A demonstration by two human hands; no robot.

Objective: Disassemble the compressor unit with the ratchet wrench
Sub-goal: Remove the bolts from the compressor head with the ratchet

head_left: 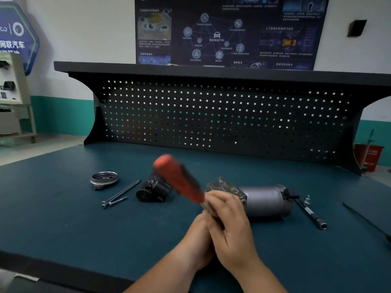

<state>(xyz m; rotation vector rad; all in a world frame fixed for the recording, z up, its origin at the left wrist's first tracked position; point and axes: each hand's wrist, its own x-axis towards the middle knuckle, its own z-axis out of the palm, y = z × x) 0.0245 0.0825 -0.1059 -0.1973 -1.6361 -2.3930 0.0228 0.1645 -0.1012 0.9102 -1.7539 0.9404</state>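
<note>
A red bucket [370, 154] stands on the floor past the tabletop's [84, 229] right end. A thin pole rises at it, whether inside or behind I cannot tell. On the tabletop, the compressor unit [264, 199] lies on its side just behind the hands, its left end partly hidden by them. The right hand [230, 218] curls round the metal shank of the ratchet wrench [179, 178], whose red handle is blurred and whose head is hidden. The left hand [197, 240] sits behind the right; its grip cannot be made out. A round metal cover [104, 179], long bolts [121, 193] and a black part [153, 190] lie to the left.
</note>
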